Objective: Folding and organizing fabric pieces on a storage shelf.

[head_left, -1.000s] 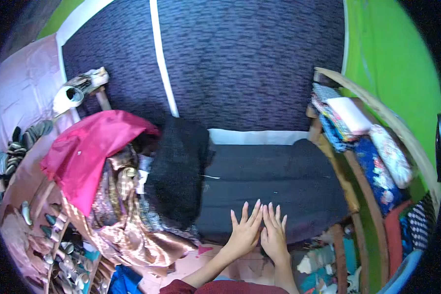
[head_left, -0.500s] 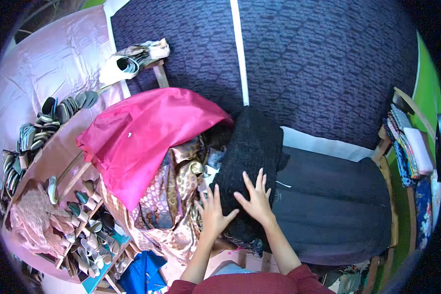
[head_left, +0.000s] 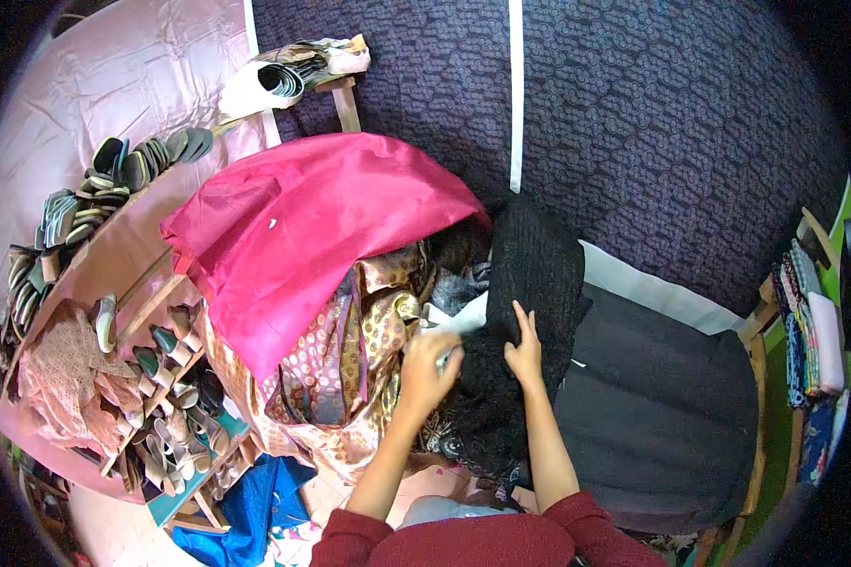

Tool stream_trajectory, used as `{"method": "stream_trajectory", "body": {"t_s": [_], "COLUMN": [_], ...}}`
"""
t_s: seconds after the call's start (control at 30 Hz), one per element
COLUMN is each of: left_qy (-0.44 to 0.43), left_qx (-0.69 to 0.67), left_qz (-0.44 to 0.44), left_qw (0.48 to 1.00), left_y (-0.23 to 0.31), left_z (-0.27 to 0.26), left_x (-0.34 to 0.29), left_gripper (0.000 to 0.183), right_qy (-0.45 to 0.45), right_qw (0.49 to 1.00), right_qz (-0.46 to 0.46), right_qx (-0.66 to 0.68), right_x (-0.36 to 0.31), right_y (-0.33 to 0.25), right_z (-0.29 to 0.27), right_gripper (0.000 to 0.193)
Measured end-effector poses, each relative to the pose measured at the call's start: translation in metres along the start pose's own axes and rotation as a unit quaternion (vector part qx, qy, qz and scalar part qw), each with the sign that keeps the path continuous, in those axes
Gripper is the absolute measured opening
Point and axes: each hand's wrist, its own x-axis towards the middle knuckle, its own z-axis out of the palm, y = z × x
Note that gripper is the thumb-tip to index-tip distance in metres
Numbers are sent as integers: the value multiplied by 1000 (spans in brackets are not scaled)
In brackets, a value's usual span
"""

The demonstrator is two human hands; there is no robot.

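A folded black crinkled cloth (head_left: 537, 250) lies in front of me, its near part hanging toward my lap. On its right part rests my right hand (head_left: 526, 354), index finger stretched out and thumb apart. My left hand (head_left: 429, 370) is at the cloth's left edge, its fingers curled closed and slightly blurred. Something small and pale shows at those fingers, too unclear to name. Left of that hand lies a heap of shiny gold patterned fabric (head_left: 388, 326). A bright pink cloth (head_left: 321, 208) covers the far side of the heap.
A dark padded seat (head_left: 657, 406) extends to the right. Wooden racks at the left carry several shoe lasts (head_left: 175, 449) and shoe pieces (head_left: 95, 189). A rolled white sheet (head_left: 279, 83) sits at the back. Folded fabrics (head_left: 804, 321) are stacked far right; blue cloth (head_left: 246, 515) lies low left.
Both hands lay spread on the black cloth before. The left hand has curled closed at the cloth's left edge; the right stays on the cloth. The whole view has shifted.
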Motion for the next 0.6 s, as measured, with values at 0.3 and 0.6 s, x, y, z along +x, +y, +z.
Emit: {"method": "stream_trajectory", "body": {"t_s": [0.3, 0.6], "left_qy": [-131, -49], "left_qx": [278, 147], "left_qz": [-78, -92], "left_qw": [948, 984], "left_y": [-49, 15], "left_z": [64, 12], "left_x": [47, 0], "left_gripper": [76, 41], "right_qy": [-37, -6], "right_qw": [993, 994], "right_qz": [-59, -80], "right_qx": [95, 77], "right_x": [-8, -5], "right_y": [10, 29], "right_z": [-13, -15], "right_gripper": [80, 82]}}
